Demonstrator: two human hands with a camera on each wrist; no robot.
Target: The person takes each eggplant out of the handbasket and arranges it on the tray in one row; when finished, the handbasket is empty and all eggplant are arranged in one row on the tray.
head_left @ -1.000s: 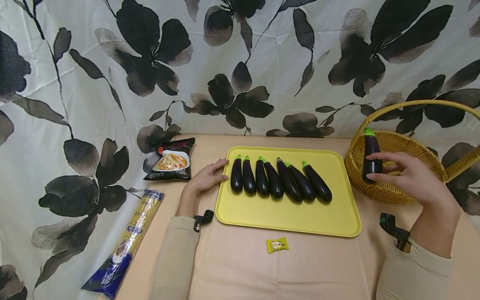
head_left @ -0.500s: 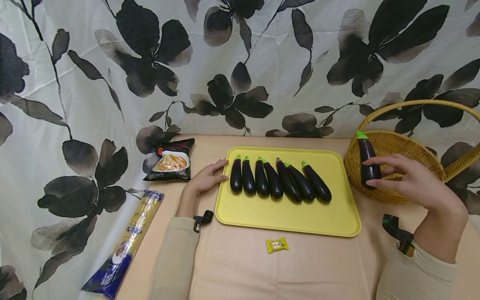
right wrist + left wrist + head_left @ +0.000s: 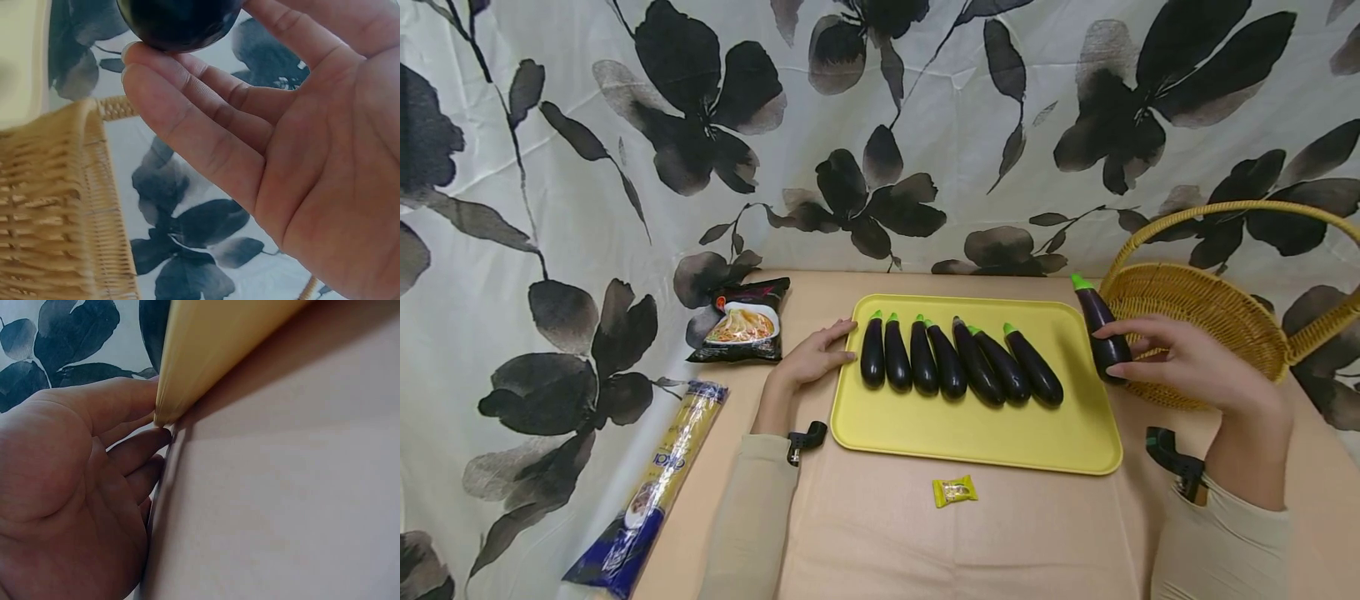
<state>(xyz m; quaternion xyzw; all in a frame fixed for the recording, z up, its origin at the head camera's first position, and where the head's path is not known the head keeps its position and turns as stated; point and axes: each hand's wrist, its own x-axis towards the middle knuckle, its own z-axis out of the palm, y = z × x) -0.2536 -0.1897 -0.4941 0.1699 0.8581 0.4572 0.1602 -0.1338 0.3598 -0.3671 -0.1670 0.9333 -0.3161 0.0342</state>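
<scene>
In the head view, my right hand (image 3: pixel 1195 362) holds an eggplant (image 3: pixel 1101 329) with a green cap between thumb and fingers, just off the tray's right edge, in front of the basket's left rim. In the right wrist view its dark rounded end (image 3: pixel 181 22) rests at the fingertips. Several glossy dark eggplants (image 3: pixel 968 360) lie side by side, stems toward the back, on a yellow tray (image 3: pixel 925 433). My left hand (image 3: pixel 808 354) touches the tray's left rim with extended fingers; the left wrist view shows thumb and fingertips at the yellow edge (image 3: pixel 187 362).
A wicker basket (image 3: pixel 1210 308) with a tall handle stands at the right, close to the tray. On the left are a black noodle packet (image 3: pixel 741 321) and a long spaghetti packet (image 3: pixel 651 492). A small yellow wrapped candy (image 3: pixel 955 491) lies in front of the tray. Floral fabric hangs behind.
My right hand has carried the eggplant leftward, from over the basket to beside the tray's right edge, tilting it slightly. My left hand and the tray have stayed put.
</scene>
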